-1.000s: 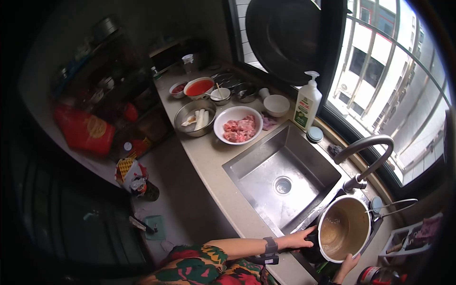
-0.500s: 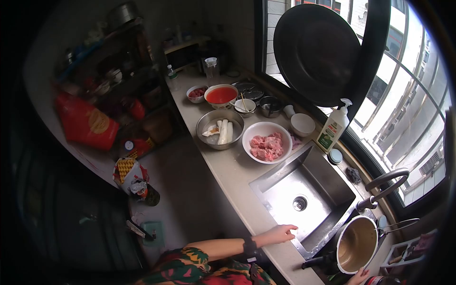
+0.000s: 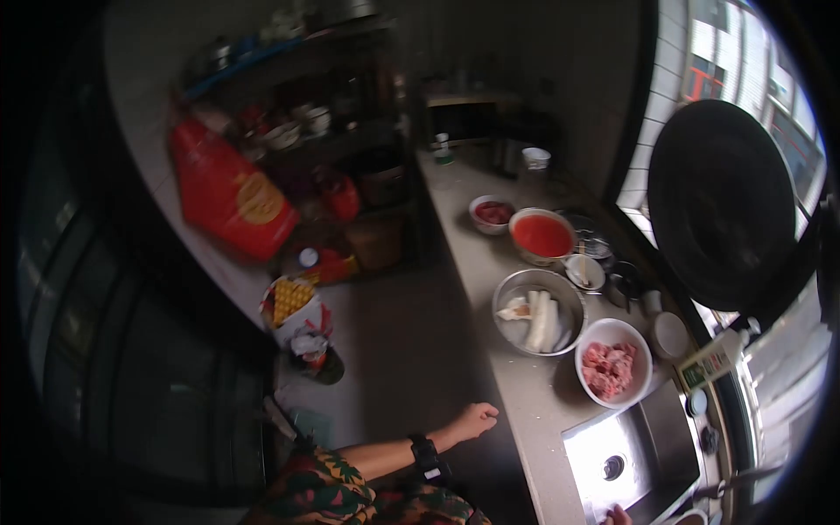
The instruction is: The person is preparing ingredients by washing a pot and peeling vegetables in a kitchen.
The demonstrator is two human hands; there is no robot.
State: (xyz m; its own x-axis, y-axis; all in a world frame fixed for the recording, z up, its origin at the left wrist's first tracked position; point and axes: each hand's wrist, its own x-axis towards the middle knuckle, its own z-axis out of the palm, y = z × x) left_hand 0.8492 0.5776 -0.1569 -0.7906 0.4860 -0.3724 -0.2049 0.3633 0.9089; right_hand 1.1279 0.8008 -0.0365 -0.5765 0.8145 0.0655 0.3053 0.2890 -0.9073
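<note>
My left hand (image 3: 473, 422), with a black watch on the wrist, hangs in the air just off the counter's front edge. Its fingers are curled in and nothing shows in them. Only the tips of my right hand (image 3: 618, 515) reach into the bottom of the view, over the near end of the steel sink (image 3: 588, 457); whether they hold anything is hidden. Beyond the sink, a white bowl (image 3: 646, 372) holds raw meat (image 3: 610, 367). Next to it stands a steel basin (image 3: 499, 328) with peeled white root pieces (image 3: 543, 322) in it.
Farther along the counter are a bowl of red liquid (image 3: 542, 236), a small bowl of dark red food (image 3: 493, 213) and a small bowl with chopsticks (image 3: 584, 272). A pump bottle (image 3: 713, 357) and a large black wok (image 3: 722, 206) are at the window. Bags (image 3: 293, 302) stand on the floor.
The view has swung left. My left hand has moved from the sink's near corner to off the counter edge, its fingers more curled. My right hand is no longer seen at the pot.
</note>
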